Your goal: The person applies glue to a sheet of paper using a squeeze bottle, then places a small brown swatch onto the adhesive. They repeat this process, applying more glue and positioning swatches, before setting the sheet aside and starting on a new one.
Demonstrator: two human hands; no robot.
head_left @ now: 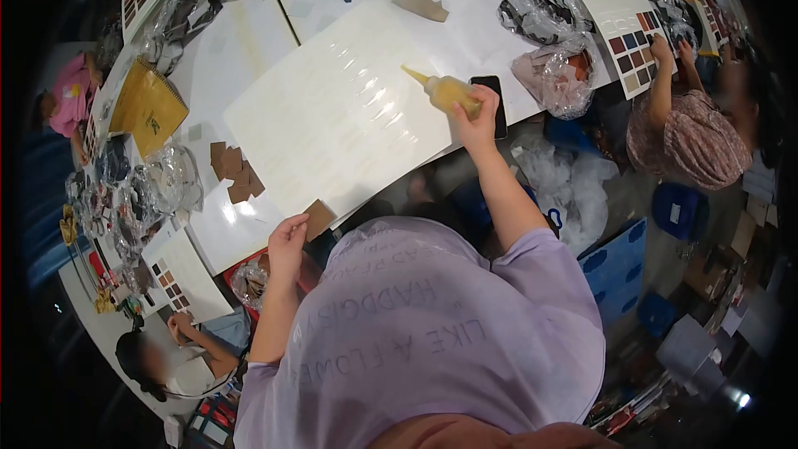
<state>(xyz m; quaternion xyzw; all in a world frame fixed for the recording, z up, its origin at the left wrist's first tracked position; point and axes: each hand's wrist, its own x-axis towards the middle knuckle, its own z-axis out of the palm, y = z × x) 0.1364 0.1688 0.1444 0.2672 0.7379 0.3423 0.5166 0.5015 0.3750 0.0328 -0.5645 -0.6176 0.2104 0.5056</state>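
My right hand [476, 123] is wrapped round a yellow glue bottle [453, 95], its pointed nozzle tilted up and left over a large white sheet [332, 108]. Glossy streaks of glue run in rows on the sheet's right half. Between the fingers of my left hand [288, 237] is a brown square piece [318, 220], at the sheet's near edge. Several more brown pieces [236, 173] lie in a loose pile left of the sheet. A black phone [490, 104] lies beside the bottle, partly behind my right hand.
Plastic bags of material [559, 75] lie right of the sheet. A yellow notebook [150, 108] and more bags [170, 179] are at the left. Other people sit around with swatch cards [630, 37], one at the right, one at the lower left. A grey scrap [421, 3] lies beyond the sheet.
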